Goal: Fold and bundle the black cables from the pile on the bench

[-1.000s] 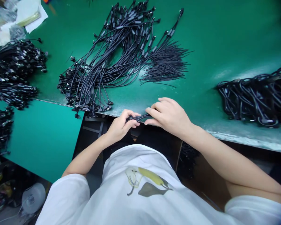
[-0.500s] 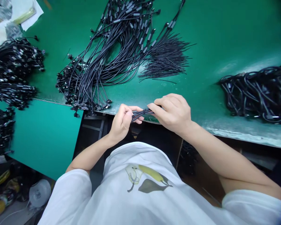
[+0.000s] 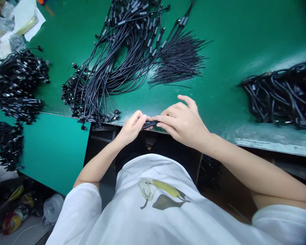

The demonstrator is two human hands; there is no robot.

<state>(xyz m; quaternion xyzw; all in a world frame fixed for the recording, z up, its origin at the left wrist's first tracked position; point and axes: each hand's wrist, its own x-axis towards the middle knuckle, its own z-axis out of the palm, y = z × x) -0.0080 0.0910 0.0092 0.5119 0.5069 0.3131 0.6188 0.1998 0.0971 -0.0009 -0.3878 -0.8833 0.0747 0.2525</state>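
My left hand (image 3: 132, 127) and my right hand (image 3: 185, 120) meet at the near edge of the green table (image 3: 234, 41). Between them they pinch a short folded black cable (image 3: 148, 124). The left fingers close on its left end. The right thumb and fingers press on its right part, with the little finger raised. Most of the cable is hidden by the fingers. A big spread of loose black cables (image 3: 117, 68) lies on the table just beyond the hands.
A fan of thin black ties (image 3: 180, 61) lies past the right hand. Coiled black cables (image 3: 283, 92) are piled at the right, more bundles (image 3: 17, 85) at the left. A lower teal side table (image 3: 53, 149) stands to the left. Papers and bags (image 3: 17, 20) fill the far left corner.
The hands have drawn closer together, so less of the cable shows between them. My right little finger has lifted. The view shifted slightly.
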